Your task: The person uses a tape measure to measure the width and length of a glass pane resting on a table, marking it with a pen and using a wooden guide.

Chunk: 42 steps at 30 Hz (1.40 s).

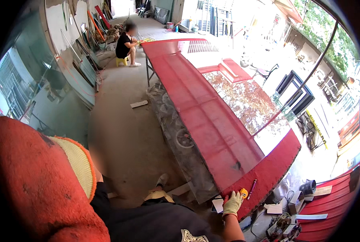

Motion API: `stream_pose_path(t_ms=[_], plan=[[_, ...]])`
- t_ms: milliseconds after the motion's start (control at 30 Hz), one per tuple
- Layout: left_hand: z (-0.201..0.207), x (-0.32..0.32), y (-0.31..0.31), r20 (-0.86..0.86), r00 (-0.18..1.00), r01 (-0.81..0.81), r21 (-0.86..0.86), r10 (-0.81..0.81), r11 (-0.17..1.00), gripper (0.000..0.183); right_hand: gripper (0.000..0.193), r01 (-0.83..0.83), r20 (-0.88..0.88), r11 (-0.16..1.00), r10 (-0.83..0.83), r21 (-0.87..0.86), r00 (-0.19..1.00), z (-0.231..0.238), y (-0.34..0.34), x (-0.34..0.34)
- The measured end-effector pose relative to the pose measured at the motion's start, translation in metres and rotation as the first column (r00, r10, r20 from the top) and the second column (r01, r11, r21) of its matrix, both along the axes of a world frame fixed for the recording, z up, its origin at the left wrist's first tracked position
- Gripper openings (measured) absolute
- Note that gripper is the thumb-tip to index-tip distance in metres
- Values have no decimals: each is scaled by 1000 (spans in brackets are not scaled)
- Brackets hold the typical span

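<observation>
My left hand [38, 185], in a red-coated glove with a cream knitted cuff, is raised very close at the left; its fingers cannot be made out. At the near end of a long red-covered table [264, 173], my right hand [232, 203] wears a cream glove with red on the fingers. Those fingers are closed at a small round yellow tape measure [243, 193], partly hiding it. Just right of the tape measure lies a slim dark marker [252, 189]. A large glass sheet [244, 103] lies over the table and reflects trees and sky.
Beyond the table's far left corner, another person [126, 44] sits on a yellow stool [122, 61]. Glass panes [63, 86] lean along the left wall. A pale strip [139, 104] lies on the floor. Cables and tools [283, 226] clutter the area right of the table's near end.
</observation>
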<state>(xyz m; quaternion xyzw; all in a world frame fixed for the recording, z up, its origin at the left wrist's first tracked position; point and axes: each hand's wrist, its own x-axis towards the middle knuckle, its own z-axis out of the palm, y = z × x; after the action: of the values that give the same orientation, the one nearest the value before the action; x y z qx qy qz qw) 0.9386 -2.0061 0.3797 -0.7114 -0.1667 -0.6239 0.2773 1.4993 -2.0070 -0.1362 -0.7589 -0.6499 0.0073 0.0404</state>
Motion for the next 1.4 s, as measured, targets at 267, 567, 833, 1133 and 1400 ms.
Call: stream_pose_path(t_ms=[267,567,833,1133,1400], plan=[[-18,13,-7,-21,1000,-8,-19,8,1000,39,54,36,-80,998,-32,49,996,1,-21,-6],[-16,19,2,6,996,-85,14,85,996,35,47,52,-52,994,-48,92,998,-13,-9,-1],[-11,32,1,22,980,-199,27,198,980,33,47,66,-34,994,-64,86,997,-10,-8,-10],[-181,20,64,420,827,169,-818,373,549,25,47,138,-54,990,-139,-12,989,-5,-10,-17],[-464,-8,-80,-598,679,-734,-559,-426,-385,46,45,143,-69,989,-145,-27,987,-19,-11,-12]])
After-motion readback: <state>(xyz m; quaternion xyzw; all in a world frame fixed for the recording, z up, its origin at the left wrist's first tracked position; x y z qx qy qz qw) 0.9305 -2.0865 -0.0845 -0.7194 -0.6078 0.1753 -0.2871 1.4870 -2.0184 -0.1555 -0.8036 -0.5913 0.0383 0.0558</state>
